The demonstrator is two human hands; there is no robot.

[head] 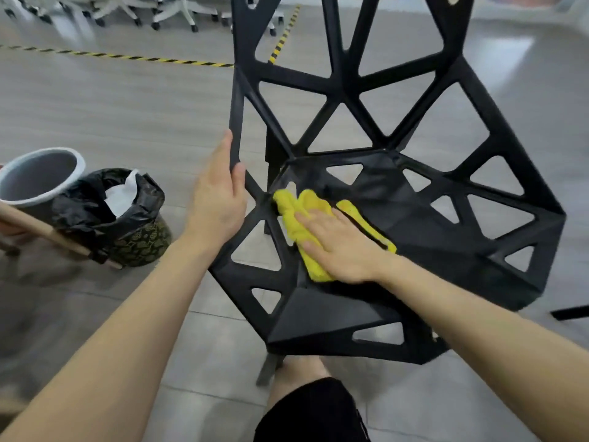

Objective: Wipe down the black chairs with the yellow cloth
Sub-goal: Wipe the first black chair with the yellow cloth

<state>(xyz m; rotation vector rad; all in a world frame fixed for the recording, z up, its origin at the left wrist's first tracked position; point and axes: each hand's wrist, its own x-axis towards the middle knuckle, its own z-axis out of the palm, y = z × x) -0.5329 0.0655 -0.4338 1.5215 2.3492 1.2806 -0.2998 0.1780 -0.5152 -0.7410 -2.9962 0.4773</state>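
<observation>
So the black chair (pixel 424 250) is the big thing here, all open struts and triangular holes, with its seat facing us. Our left hand (pixel 220 199) grips the frame at the left edge where seat meets back, thumb wrapped round the strut, which steadies the chair nicely. Our right hand (pixel 338 247) lies flat on the yellow cloth (pixel 296 212), which sits bunched on the left part of the seat. Those fingers (pixel 307 220) are straight and pressing down, not clutching anything. Our take: spread the cloth out a bit so more of it touches, push with the whole palm, and follow each strut edge, because a lumpy cloth probably skips the rims of those holes.
</observation>
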